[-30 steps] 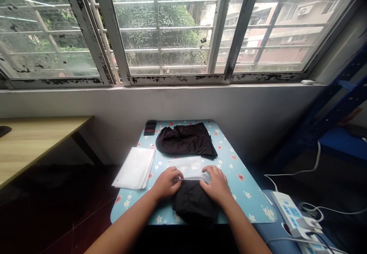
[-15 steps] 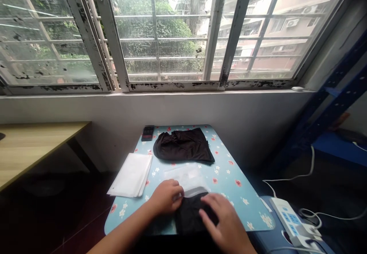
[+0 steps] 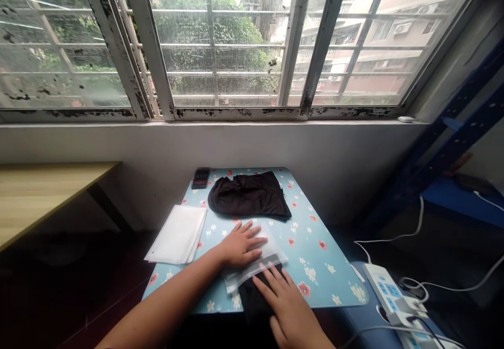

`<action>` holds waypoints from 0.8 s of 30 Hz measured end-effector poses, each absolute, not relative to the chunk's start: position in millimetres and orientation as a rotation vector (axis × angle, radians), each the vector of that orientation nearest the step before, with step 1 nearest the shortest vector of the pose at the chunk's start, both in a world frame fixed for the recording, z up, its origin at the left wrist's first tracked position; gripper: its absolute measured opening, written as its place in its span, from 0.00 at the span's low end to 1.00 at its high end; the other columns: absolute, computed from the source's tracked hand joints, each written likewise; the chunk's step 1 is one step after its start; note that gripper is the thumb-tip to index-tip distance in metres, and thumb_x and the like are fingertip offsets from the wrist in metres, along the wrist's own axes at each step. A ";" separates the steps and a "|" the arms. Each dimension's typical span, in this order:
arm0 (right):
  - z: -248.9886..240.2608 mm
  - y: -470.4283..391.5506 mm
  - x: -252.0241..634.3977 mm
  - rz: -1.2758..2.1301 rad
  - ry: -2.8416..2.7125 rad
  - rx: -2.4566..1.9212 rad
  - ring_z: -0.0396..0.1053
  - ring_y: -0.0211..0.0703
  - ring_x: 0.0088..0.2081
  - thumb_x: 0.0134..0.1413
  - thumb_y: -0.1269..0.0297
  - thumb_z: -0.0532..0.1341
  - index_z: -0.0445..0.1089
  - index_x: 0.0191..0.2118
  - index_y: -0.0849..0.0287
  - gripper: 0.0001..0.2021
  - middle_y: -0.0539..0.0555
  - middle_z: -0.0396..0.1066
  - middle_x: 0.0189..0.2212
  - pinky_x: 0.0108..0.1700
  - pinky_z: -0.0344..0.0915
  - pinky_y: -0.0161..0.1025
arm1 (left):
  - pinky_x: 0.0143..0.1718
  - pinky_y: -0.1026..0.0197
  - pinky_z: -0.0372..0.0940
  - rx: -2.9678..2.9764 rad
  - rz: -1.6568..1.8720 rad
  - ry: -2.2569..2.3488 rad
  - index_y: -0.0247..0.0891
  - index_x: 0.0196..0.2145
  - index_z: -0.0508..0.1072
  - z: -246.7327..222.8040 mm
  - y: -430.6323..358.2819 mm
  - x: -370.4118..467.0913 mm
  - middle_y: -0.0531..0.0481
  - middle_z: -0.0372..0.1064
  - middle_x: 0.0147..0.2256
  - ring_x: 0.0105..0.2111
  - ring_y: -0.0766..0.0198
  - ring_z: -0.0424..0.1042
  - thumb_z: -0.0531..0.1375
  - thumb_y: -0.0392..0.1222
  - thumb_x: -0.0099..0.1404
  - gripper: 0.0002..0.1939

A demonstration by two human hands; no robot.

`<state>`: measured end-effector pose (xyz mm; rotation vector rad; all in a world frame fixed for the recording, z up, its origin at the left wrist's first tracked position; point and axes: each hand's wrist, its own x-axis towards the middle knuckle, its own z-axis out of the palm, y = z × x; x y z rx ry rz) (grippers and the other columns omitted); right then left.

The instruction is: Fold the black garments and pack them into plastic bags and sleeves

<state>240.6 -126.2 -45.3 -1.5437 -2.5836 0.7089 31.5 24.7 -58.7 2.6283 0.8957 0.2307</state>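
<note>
Beneath the hands (image 3: 242,245), bag (image 3: 271,259) and cloth (image 3: 251,299) lie part-hidden.

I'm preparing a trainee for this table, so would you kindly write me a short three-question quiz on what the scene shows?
1. True or false: the left hand has its fingers spread apart.
2. Which lies on the flowered table, to the left of the left hand?
A) A blue cup
B) A flat white stack
C) A pair of scissors
3. Fill in the missing word: the far end of the black cloth beneath the right hand shows through a clear plastic ____.

Key: 1. True; 2. B; 3. bag
</note>
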 end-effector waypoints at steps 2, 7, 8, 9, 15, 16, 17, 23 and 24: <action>-39.7 -120.1 235.0 0.659 -2.543 -1.467 0.50 0.58 0.72 0.44 0.76 0.56 0.57 0.71 0.46 0.44 0.54 0.53 0.72 0.72 0.42 0.62 | 0.66 0.26 0.42 2.624 0.234 0.863 0.55 0.69 0.60 -57.7 23.0 30.5 0.46 0.47 0.73 0.72 0.36 0.43 0.50 0.59 0.76 0.27; -35.0 -87.9 209.0 0.460 -2.424 -1.509 0.67 0.57 0.60 0.52 0.73 0.54 0.72 0.60 0.55 0.29 0.59 0.74 0.56 0.66 0.56 0.55 | 0.67 0.26 0.41 2.554 0.246 0.852 0.56 0.68 0.61 -53.5 28.5 27.7 0.47 0.48 0.72 0.72 0.38 0.43 0.50 0.58 0.77 0.26; -35.9 -80.0 203.1 0.411 -2.412 -1.542 0.69 0.57 0.57 0.53 0.73 0.54 0.74 0.57 0.56 0.26 0.60 0.76 0.52 0.64 0.58 0.54 | 0.67 0.27 0.41 2.527 0.254 0.849 0.55 0.68 0.61 -52.6 31.0 26.4 0.47 0.49 0.72 0.72 0.40 0.44 0.49 0.57 0.77 0.26; -37.0 -72.4 197.8 0.366 -2.400 -1.565 0.70 0.57 0.54 0.54 0.72 0.54 0.76 0.55 0.57 0.24 0.61 0.78 0.50 0.62 0.59 0.54 | 0.68 0.30 0.42 2.501 0.261 0.839 0.55 0.69 0.61 -51.7 33.7 24.8 0.47 0.49 0.72 0.72 0.41 0.45 0.48 0.57 0.77 0.26; -45.8 -60.8 200.2 0.271 -2.370 -1.510 0.71 0.57 0.51 0.53 0.74 0.56 0.77 0.54 0.59 0.23 0.62 0.77 0.48 0.57 0.65 0.52 | 0.70 0.39 0.44 2.409 0.288 0.830 0.51 0.69 0.61 -47.2 41.1 18.4 0.49 0.50 0.72 0.72 0.48 0.47 0.44 0.57 0.79 0.26; -48.6 -67.4 206.1 0.245 -2.387 -1.434 0.70 0.57 0.54 0.53 0.74 0.56 0.75 0.56 0.59 0.24 0.62 0.76 0.52 0.58 0.64 0.53 | 0.70 0.39 0.44 2.408 0.297 0.841 0.51 0.68 0.62 -47.6 40.8 18.5 0.49 0.51 0.71 0.72 0.48 0.47 0.44 0.57 0.79 0.26; -51.7 -76.4 212.3 0.211 -2.405 -1.346 0.68 0.57 0.57 0.55 0.74 0.56 0.74 0.58 0.58 0.25 0.61 0.74 0.55 0.61 0.62 0.54 | 0.70 0.39 0.44 2.413 0.307 0.848 0.50 0.68 0.63 -48.5 40.3 18.6 0.49 0.52 0.71 0.72 0.49 0.47 0.44 0.56 0.79 0.26; -59.8 -137.6 230.6 0.266 -2.526 -1.251 0.47 0.64 0.72 0.67 0.55 0.57 0.50 0.74 0.50 0.33 0.59 0.48 0.73 0.68 0.53 0.64 | 0.69 0.37 0.45 2.478 0.306 0.852 0.50 0.67 0.65 -54.3 37.4 19.9 0.48 0.52 0.71 0.72 0.45 0.48 0.47 0.55 0.78 0.25; -58.6 -141.1 228.9 0.318 -2.541 -1.286 0.45 0.65 0.73 0.68 0.51 0.56 0.47 0.75 0.50 0.35 0.60 0.44 0.74 0.68 0.53 0.64 | 0.69 0.36 0.44 2.491 0.303 0.843 0.51 0.67 0.64 -54.0 36.7 19.7 0.47 0.51 0.71 0.72 0.44 0.48 0.49 0.57 0.77 0.26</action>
